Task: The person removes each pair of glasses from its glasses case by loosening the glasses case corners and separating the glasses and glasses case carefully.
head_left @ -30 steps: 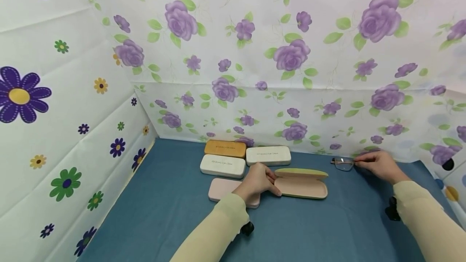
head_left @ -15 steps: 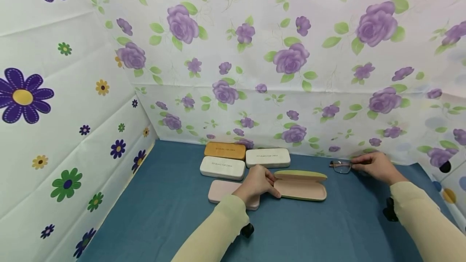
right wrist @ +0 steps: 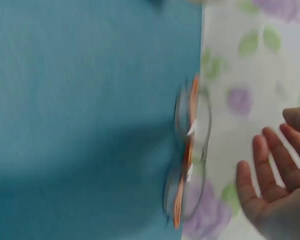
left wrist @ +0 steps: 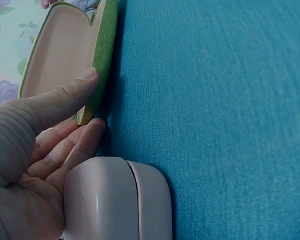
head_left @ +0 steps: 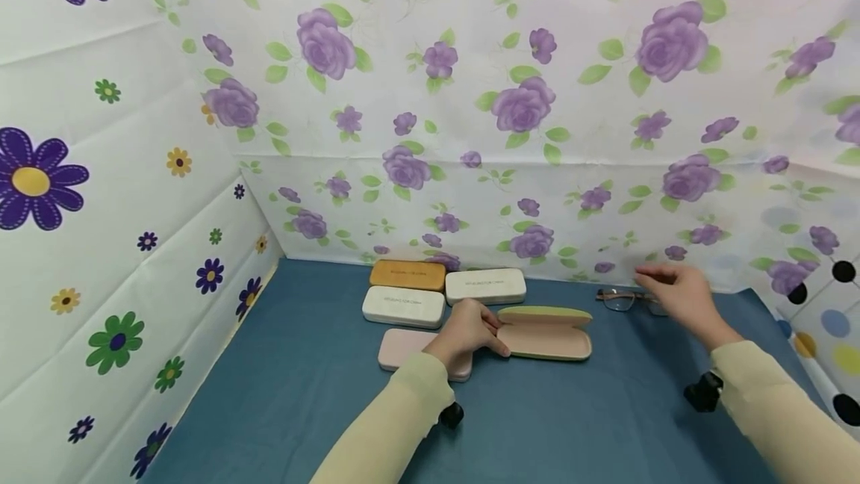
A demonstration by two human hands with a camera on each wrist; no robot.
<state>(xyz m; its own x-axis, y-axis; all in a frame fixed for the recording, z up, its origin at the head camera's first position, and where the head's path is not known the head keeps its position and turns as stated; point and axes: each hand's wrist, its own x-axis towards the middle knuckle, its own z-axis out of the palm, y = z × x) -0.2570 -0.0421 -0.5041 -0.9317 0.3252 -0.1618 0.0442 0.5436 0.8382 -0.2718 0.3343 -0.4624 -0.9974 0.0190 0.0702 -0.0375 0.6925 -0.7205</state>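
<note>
Left hand (head_left: 470, 331), extending from a pale yellow sleeve (head_left: 396, 424), is lying low over the blue cloth-covered surface (head_left: 322, 387); its thumb is resting on the inner lining at the near end of the open green hard-shell spectacle case with a pinkish-beige interior (head_left: 546, 332), and its curled fingers are touching that case's green outer edge, so the hand is pinching the end of the case between thumb and fingers, as the left wrist view is showing (left wrist: 55, 130). Right hand (head_left: 675, 293), from a matching pale yellow sleeve (head_left: 773, 402), is hovering just above the surface with fingers spread and relaxed, gripping nothing; the right wrist view (right wrist: 277, 175) is showing the palm open and apart from the frames. One pair of thin metal-framed glasses with clear lenses and orange-brown trim (head_left: 621, 299) is lying on the surface close to the flowered back wall (head_left: 537, 133), just beside the right hand, blurred in the right wrist view (right wrist: 187, 160). Spectacle cases are numbering five: the one open green case, sitting mid-surface; one closed pale pink hard case (head_left: 403, 344), lying just beside the open case and partly under the left hand; one closed white case (head_left: 403, 306) behind the pink one; one closed white case (head_left: 485, 286) to its right; one closed tan-orange case (head_left: 407, 275) nearest the back wall. Hands: two. Glasses: one pair.
</note>
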